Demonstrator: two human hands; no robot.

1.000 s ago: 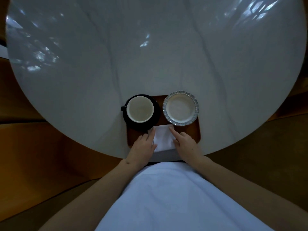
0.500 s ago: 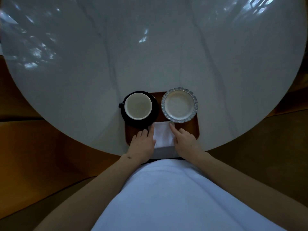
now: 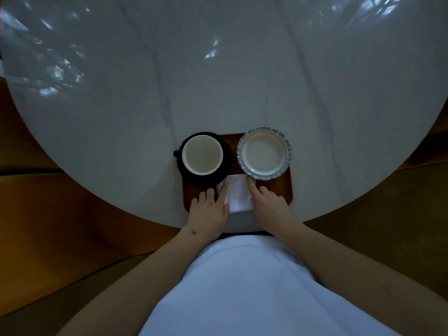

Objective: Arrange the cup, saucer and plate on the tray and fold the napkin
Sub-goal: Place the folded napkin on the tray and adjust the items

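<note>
The left hand lies flat, fingers straight, pressing the left edge of the white napkin low in the centre of the frame. The right hand presses the napkin's right edge with a straight forefinger, its other fingers loosely curled and holding nothing. The folded napkin lies on the wooden tray, reaching over its near edge. Above it, the white cup stands on the black saucer at the tray's left; the scalloped plate sits just beside, at the right. The tray rests on the round pale desk, near its lower edge.
</note>
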